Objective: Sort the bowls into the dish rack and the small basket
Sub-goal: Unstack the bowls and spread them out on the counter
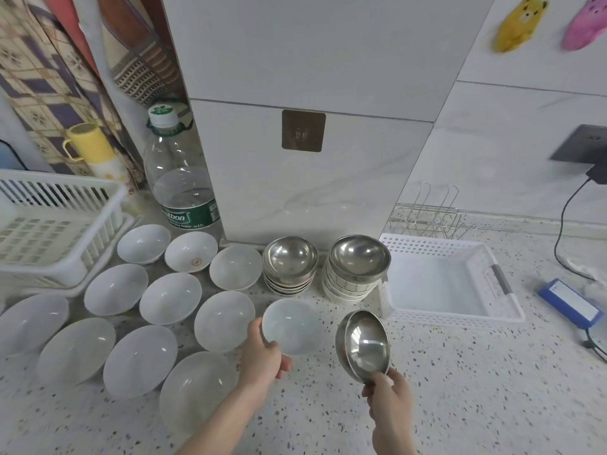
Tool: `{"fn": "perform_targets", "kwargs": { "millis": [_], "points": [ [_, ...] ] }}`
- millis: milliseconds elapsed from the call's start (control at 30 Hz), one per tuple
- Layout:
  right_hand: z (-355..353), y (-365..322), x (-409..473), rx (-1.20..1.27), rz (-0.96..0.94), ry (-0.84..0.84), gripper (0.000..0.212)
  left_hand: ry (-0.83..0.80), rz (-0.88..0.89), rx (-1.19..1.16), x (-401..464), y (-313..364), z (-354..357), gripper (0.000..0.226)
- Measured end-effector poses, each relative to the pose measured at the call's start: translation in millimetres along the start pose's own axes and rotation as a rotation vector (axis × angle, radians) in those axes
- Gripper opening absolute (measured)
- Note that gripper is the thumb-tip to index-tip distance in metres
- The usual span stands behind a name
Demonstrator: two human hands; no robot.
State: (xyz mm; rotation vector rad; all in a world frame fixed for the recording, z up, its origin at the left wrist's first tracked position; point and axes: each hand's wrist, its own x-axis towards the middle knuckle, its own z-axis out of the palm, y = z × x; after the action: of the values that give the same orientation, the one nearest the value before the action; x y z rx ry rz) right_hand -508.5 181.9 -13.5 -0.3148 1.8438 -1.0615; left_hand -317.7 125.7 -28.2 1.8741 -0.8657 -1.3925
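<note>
Several white bowls (170,297) lie spread over the left of the speckled counter. My left hand (262,354) grips the near rim of one white bowl (292,325) in the middle. My right hand (389,394) holds two nested steel bowls (364,344), tilted on edge above the counter. Behind them stand a stack topped by a steel bowl (290,259) and a stack of white ribbed bowls with a steel bowl on top (358,257). The white dish rack (49,224) is at the far left. The small white basket (453,318) sits at the right.
A large water bottle (180,178) and a yellow cup (90,142) stand behind the bowls. A white pillar (312,126) rises at the back. A wire rack (430,215) sits behind the basket. A blue box (571,302) and a black cable (561,224) lie at the right.
</note>
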Motion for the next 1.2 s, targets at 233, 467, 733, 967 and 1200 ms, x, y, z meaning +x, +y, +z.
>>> {"fn": "perform_targets", "kwargs": {
  "millis": [233,467,733,967,1200],
  "points": [
    [5,6,8,-0.085,-0.109,0.062,0.029,0.014,0.012,0.020,3,3,2,0.055],
    [11,6,18,-0.186,-0.121,0.057,0.036,-0.001,0.021,0.067,5,2,-1,0.064],
    [17,5,27,-0.235,-0.134,0.048,0.037,0.013,0.018,0.069,7,-5,-4,0.073],
    [19,5,32,-0.236,-0.120,0.031,0.034,0.004,-0.004,0.060,10,-6,-5,0.066],
    [26,6,32,-0.187,-0.093,0.004,0.031,-0.039,-0.024,0.049,5,1,-11,0.073]
  ]
}}
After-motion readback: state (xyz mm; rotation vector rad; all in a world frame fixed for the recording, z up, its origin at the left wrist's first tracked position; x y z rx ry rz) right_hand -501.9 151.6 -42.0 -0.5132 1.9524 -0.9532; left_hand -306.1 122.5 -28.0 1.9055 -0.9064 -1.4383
